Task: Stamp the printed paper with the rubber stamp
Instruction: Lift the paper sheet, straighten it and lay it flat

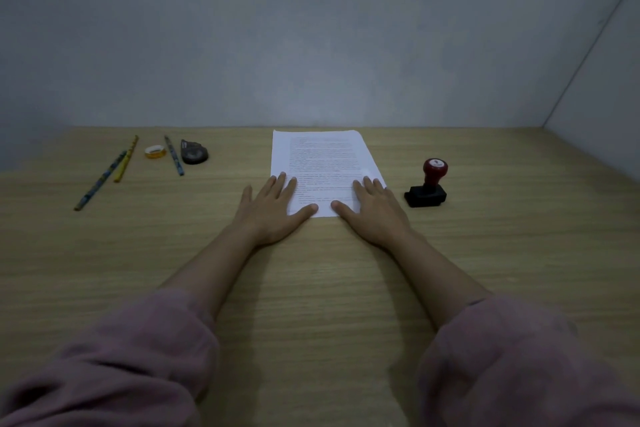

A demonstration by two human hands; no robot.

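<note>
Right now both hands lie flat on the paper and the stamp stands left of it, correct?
Not quite: the head view shows the stamp standing right of the paper, untouched. Left hand and right hand do lie flat on it.

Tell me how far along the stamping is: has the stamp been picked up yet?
Not yet. Done: the printed paper lies flat on the desk. In hand: the left hand and right hand rest open on its near corners, holding it down. Left: the rubber stamp stands untouched to the right of the sheet, so gripping it and pressing it on the paper remain. No stamp mark is discernible.
</note>
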